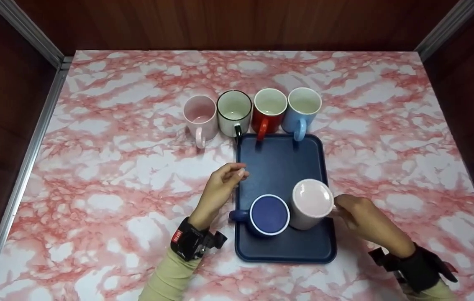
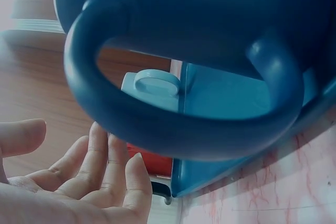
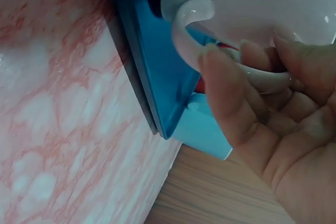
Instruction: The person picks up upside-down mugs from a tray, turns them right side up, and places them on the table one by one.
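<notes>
My right hand (image 1: 360, 215) grips the handle of a pale pink mug (image 1: 313, 198), fingers curled round it in the right wrist view. The mug is base up over the right side of a dark blue tray (image 1: 280, 161); I cannot tell whether it touches the tray. Beside it a dark blue mug (image 1: 269, 215) stands base up on the tray, handle pointing left past the tray's edge. My left hand (image 1: 222, 184) hovers at the tray's left edge, above that handle, holding nothing. Its fingers (image 2: 97, 166) are loosely bent in the left wrist view.
Behind the tray stands a row of upright mugs: pink (image 1: 200, 113), white with a black rim (image 1: 234, 113), red (image 1: 269, 108) and light blue (image 1: 302, 108). Their handles face me, some overhanging the tray's far edge. The table (image 1: 115, 188) has a red-and-white marbled surface.
</notes>
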A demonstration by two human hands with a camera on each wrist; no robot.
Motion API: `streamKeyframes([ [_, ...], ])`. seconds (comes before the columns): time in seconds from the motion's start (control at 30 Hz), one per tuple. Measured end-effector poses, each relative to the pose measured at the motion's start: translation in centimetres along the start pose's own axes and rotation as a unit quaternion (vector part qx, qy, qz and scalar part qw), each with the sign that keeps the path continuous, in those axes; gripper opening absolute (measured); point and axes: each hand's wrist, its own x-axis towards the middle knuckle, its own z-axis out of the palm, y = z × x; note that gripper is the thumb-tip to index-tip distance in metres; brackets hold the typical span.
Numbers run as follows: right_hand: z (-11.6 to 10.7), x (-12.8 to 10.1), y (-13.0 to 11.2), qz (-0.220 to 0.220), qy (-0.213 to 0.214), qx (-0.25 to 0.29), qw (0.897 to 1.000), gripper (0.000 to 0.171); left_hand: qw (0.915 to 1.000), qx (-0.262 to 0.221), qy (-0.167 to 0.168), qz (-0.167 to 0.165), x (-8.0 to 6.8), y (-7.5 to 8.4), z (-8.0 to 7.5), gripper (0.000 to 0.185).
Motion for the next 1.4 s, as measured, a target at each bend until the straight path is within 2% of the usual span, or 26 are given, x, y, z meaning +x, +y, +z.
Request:
streamKeyframes([
  [0.13, -0.6, 0.2, 0.0, 0.029, 0.034, 0.034, 0.998, 0.027, 1.0, 0.001, 0.0, 0.0, 0.0, 0.0, 0.1, 0.026],
  [0.23, -1.1, 0.5, -0.3, 0.077, 0.053, 0.085, 0.992, 0.024, 1.0, 0.002, 0.0, 0.003, 0.0, 0.0, 0.1, 0.026],
  [0.33, -1.5, 0.9, -0.8, 0.129, 0.077, 0.132, 0.98, 0.019, 1.0, 0.0, -0.001, 0.004, -0.1, 0.3, 0.2, 0.026],
  [0.43, -1.8, 1.5, -1.5, 0.183, 0.098, 0.171, 0.963, 0.014, 1.0, 0.004, -0.002, 0.008, -0.3, 0.7, 0.4, 0.025],
  [0.53, -1.9, 2.2, -2.5, 0.239, 0.112, 0.225, 0.938, 0.008, 0.9999, 0.005, 0.0, 0.015, -0.7, 1.2, 0.5, 0.024],
  [0.63, -1.9, 3.0, -3.3, 0.283, 0.124, 0.279, 0.909, 0.015, 0.9997, -0.002, -0.001, 0.025, -1.0, 1.6, 0.8, 0.023],
  [0.77, -1.5, 3.9, -4.2, 0.307, 0.149, 0.358, 0.869, 0.023, 0.9991, -0.033, -0.009, 0.025, -1.4, 2.2, 1.3, 0.022],
  [0.97, -0.3, 5.2, -5.3, 0.281, 0.188, 0.485, 0.807, 0.022, 0.9985, -0.019, -0.042, 0.03, -1.8, 3.1, 2.1, 0.02],
  [1.1, 0.6, 5.8, -5.9, 0.245, 0.188, 0.568, 0.763, 0.016, 0.9964, -0.012, -0.074, 0.04, -1.7, 3.3, 2.7, 0.022],
  [1.23, 1.3, 6.4, -6.5, 0.213, 0.177, 0.617, 0.736, 0.012, 0.9955, -0.008, -0.087, 0.039, -1.7, 3.5, 3.2, 0.023],
  [1.4, 2.1, 6.9, -7.2, 0.196, 0.177, 0.664, 0.7, 0.012, 0.9968, -0.014, -0.078, 0.01, -1.8, 3.7, 4.0, 0.022],
])
